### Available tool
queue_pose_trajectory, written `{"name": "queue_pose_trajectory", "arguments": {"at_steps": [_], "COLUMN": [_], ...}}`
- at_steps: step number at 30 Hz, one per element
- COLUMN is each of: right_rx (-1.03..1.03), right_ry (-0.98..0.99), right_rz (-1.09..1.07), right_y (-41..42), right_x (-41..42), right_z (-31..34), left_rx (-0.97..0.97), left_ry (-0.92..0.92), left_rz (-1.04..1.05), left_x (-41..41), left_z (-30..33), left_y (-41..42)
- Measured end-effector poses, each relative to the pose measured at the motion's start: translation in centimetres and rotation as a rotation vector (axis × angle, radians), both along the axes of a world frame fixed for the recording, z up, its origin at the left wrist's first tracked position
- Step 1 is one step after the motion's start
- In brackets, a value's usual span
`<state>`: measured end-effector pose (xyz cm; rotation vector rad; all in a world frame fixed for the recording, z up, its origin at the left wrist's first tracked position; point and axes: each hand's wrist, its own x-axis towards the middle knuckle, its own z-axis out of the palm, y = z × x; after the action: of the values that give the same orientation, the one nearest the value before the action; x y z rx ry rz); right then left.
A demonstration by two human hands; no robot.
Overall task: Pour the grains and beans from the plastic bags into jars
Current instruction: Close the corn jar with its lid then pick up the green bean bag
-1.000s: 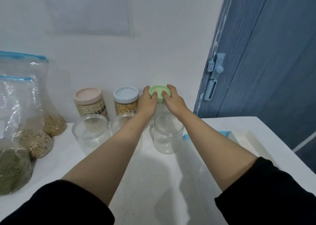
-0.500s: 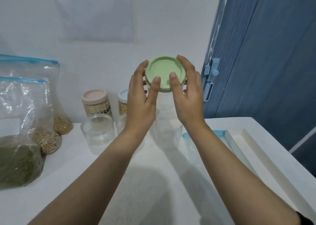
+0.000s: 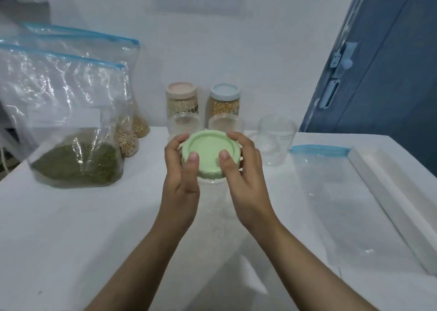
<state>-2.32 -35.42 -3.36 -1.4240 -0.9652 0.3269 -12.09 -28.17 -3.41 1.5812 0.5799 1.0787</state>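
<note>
Both hands, left hand point(image 3: 181, 180) and right hand point(image 3: 243, 175), grip the green lid point(image 3: 209, 155) of an empty clear jar point(image 3: 212, 192) at frame centre; two jars point(image 3: 181, 102) behind are filled, three bags point(image 3: 71, 121) at left remain.

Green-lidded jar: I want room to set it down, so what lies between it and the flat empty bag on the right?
In the head view, only bare white table lies between the green-lidded jar and the flat empty bag.
</note>
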Motion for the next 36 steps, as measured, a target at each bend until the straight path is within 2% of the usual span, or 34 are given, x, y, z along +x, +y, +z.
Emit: {"name": "queue_pose_trajectory", "arguments": {"at_steps": [5, 8, 11, 14, 22, 36], "right_rx": [-0.069, -0.079, -0.094, -0.125, -0.120, -0.070], "right_ry": [0.056, 0.007, 0.044, 0.058, 0.024, -0.050], "right_rz": [0.016, 0.003, 0.112, 0.225, 0.198, 0.182], "right_y": [0.7, 0.8, 0.7, 0.6, 1.0, 2.0], "right_x": [-1.6, -1.8, -1.2, -0.7, -0.3, 0.6], "right_z": [-3.0, -3.4, -3.3, -3.0, -3.1, -3.5], "left_rx": [-0.072, -0.020, 0.026, 0.074, -0.157, -0.165], "left_ry": [0.078, 0.138, 0.174, 0.229, 0.111, 0.135], "left_rz": [-0.057, -0.141, -0.288, -0.319, -0.377, -0.392], "left_x": [-2.2, -3.3, -4.6, -5.3, -5.6, -5.9], "left_z": [-2.4, -2.9, -3.4, -3.5, -4.3, -4.2], "left_y": [1.2, 2.5, 4.2, 5.4, 4.4, 5.2]}}
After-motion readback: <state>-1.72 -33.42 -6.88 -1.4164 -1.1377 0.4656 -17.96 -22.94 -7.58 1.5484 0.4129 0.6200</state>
